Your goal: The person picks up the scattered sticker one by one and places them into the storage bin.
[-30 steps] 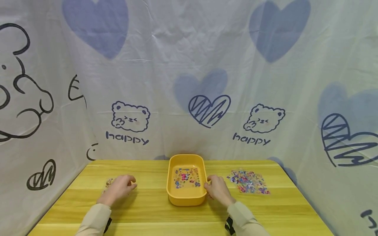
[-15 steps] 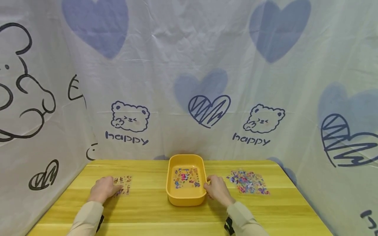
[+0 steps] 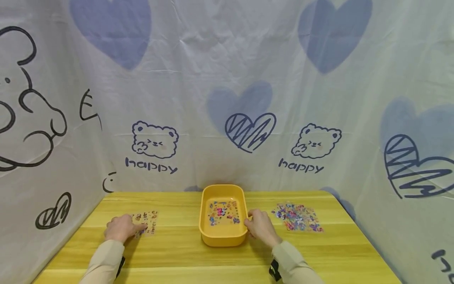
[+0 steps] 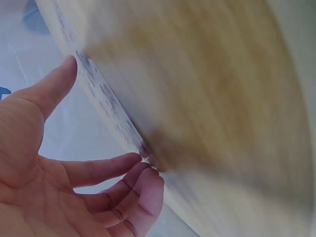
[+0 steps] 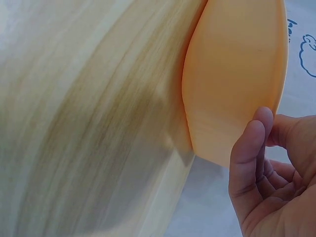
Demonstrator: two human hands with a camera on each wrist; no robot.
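Note:
A clear sheet of small stickers [image 3: 153, 221] lies at the left of the table. My left hand [image 3: 120, 228] rests at its left side; in the left wrist view the fingertips [image 4: 133, 160] touch along the sheet [image 4: 106, 98], with the thumb held well apart. In the middle stands a yellow plastic bin [image 3: 223, 241], and a sheet with colourful stickers [image 3: 222, 212] lies in it. My right hand [image 3: 261, 227] grips the bin's right rim. In the right wrist view its fingers [image 5: 252, 143] lie against the bin's outer wall [image 5: 232, 74]; the thumb's tip is hidden behind the rim.
More colourful sticker sheets [image 3: 299, 217] lie overlapped to the right of the bin. The wood-grain table [image 3: 184, 260] ends at a white printed curtain [image 3: 213, 165] at the back and sides.
My left hand has moved left across the sticker sheet, which was mostly covered and now shows its right part. The right hand has stayed on the bin's rim.

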